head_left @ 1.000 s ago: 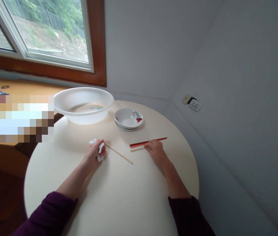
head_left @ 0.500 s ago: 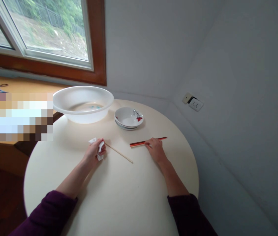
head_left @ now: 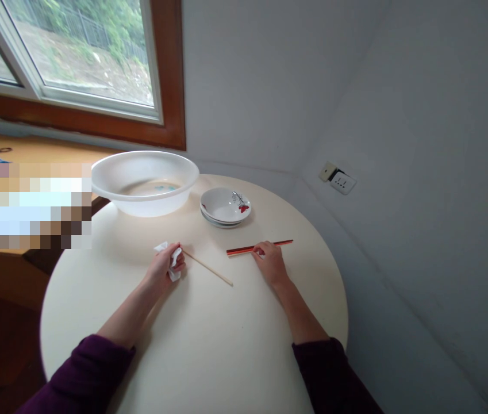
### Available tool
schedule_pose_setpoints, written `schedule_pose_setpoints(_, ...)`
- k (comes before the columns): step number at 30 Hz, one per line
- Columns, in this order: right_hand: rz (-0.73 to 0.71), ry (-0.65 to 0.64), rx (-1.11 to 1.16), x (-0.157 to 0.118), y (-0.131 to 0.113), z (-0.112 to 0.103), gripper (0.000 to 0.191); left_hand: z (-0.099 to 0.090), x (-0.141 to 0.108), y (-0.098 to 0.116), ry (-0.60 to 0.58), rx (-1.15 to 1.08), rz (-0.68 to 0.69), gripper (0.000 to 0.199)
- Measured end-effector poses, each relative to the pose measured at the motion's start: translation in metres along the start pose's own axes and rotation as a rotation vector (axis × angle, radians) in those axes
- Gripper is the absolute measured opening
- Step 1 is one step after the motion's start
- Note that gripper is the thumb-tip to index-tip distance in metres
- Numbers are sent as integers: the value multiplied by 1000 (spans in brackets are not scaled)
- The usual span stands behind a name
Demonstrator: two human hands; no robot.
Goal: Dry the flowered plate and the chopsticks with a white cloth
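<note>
My left hand [head_left: 162, 265] is closed round a crumpled white tissue [head_left: 175, 272]. From its fingertips a pale wooden chopstick [head_left: 207, 267] slants down to the right over the table. To the right, my right hand [head_left: 275, 268] has its thumb and fingers pinched at a small row of chopsticks [head_left: 239, 251], dark red, orange-red and pale, lying side by side. The fingers cover the middle of that row, so which of the chopsticks they grip is hidden. Beyond the hands stand stacked white bowls [head_left: 222, 207] with a red flower pattern.
A large translucent plastic basin [head_left: 153, 206] stands at the back left of the round cream table [head_left: 196, 356]. A wooden desk [head_left: 54, 150] adjoins on the left, partly blurred out. Walls close in behind and on the right, where a power socket [head_left: 343, 181] is fixed.
My right hand's fingers have shifted slightly on the row of chopsticks. The left hand, tissue and pale chopstick keep nearly the same place; the whole view has moved a little.
</note>
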State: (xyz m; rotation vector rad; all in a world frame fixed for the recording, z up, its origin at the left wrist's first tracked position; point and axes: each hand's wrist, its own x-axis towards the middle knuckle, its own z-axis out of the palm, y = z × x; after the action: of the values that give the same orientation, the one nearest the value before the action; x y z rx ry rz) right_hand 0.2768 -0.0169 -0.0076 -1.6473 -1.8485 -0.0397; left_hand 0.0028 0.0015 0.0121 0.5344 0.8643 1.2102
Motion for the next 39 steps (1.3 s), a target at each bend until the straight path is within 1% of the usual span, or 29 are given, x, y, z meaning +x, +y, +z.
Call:
schedule_pose_setpoints(2, -11, -2, 71, -2, -8, 0, 8, 1, -1, 1, 11, -14, 9, 23)
schedule_pose_setpoints(4, -12, -40, 154, -5, -20, 0, 6, 4, -2, 2, 11, -26, 9, 22)
schedule_pose_setpoints(6, -15, -123, 231, -8, -35, -1, 5, 7, -5, 3, 6, -34, -4, 17)
schedule_pose_setpoints(8, -52, -239, 278, -12, -49, -2, 9, 12, -9, 5, 34, -52, -21, 11)
schedule_pose_setpoints(11, -159, -388, 256, -16, -67, -5, 15, 17, -13, 8, 68, -109, -12, 5)
schedule_pose_setpoints(14, -218, -461, 183, -17, -79, -8, 22, 20, -16, 11, 25, -137, -9, 9)
schedule_pose_setpoints(17, -188, -490, 117, -18, -85, -11, 17, 19, -16, 11, -5, -136, -21, 18)
schedule_pose_setpoints(20, -138, -505, 62, -17, -89, -13, 12, 16, -13, 11, -3, -139, -22, 20)
schedule_pose_setpoints(25, -132, -505, -4, -18, -94, -16, 9, 14, -8, 8, 96, -150, -38, 16)
schedule_pose_setpoints(31, -145, -542, -27, -18, -94, -19, 13, 14, -7, 7, 175, -138, -46, 15)
schedule_pose_setpoints(35, -140, -549, -44, -19, -95, -20, 14, 14, -9, 9, 199, -122, -55, 13)
schedule_pose_setpoints(39, -67, -551, -11, -19, -95, -20, 12, 14, -9, 10, 200, -104, -70, 10)
